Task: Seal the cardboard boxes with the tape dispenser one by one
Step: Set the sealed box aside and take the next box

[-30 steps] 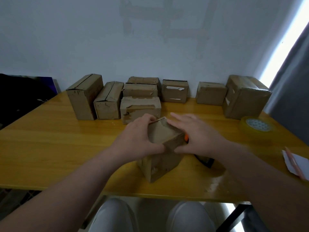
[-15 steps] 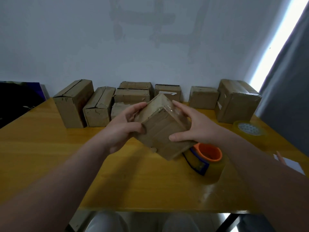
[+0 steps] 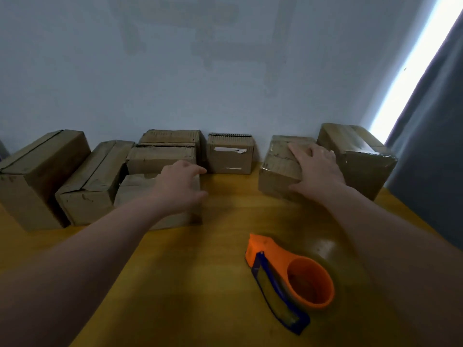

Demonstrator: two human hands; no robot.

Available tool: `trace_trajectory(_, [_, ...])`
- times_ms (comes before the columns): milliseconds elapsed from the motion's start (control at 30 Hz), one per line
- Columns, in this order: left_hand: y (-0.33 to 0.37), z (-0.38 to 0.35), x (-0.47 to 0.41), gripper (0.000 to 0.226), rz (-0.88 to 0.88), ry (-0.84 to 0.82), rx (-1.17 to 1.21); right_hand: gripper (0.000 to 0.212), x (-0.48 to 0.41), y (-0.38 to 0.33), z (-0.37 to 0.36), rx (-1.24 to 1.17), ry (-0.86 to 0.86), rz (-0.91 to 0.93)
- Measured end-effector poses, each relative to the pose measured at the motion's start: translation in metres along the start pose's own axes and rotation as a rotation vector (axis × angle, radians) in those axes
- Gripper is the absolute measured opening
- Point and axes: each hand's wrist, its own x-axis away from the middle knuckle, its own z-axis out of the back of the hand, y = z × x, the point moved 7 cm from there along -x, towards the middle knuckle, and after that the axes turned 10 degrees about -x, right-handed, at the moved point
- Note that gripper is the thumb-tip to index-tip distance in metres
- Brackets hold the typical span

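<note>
The right hand [image 3: 317, 169] lies flat with fingers spread on a taped box [image 3: 278, 169] by the wall. The left hand [image 3: 179, 186] sits over a low box [image 3: 135, 194], fingers bent; whether it grips, I cannot tell. The dispenser [image 3: 290, 276] lies untouched on the table [image 3: 200, 271].

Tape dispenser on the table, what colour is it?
The tape dispenser is orange with a blue strip; the head view shows it best.

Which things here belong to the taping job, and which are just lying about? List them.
Job: boxes, tape dispenser, left hand, right hand.
Just there: table, wall, curtain.
</note>
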Motion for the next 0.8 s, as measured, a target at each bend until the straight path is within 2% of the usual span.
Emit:
trace_trajectory(167, [-0.008,-0.035,-0.039,0.065,-0.013,-0.109,-0.208,0.098,-0.045,0.015,-0.028,0.090,-0.079,0.019])
trace_trajectory(333, [-0.017,-0.065,-0.054,0.065,-0.015,-0.159,-0.214,0.099,-0.075,0.033,-0.051,0.265,-0.119,0.033])
trace_trajectory(467, [-0.013,-0.077,-0.048,0.068,-0.056,-0.130,-0.354,0.099,-0.081,0.038,-0.060,0.287,-0.110,0.007])
trace_trajectory(533, [-0.012,-0.079,-0.048,0.069,-0.061,-0.113,-0.395,0.097,-0.080,0.026,-0.067,0.279,-0.086,0.070])
trace_trajectory(633, [-0.013,-0.080,-0.048,0.068,-0.060,-0.108,-0.403,0.074,-0.076,0.005,-0.076,0.288,-0.068,0.189])
trace_trajectory(700, [-0.013,-0.080,-0.048,0.068,-0.062,-0.106,-0.407,0.056,-0.075,0.000,-0.076,0.260,-0.058,0.195])
trace_trajectory(800, [-0.012,-0.081,-0.047,0.067,-0.063,-0.101,-0.402,0.043,-0.078,0.003,-0.073,0.221,-0.038,0.169])
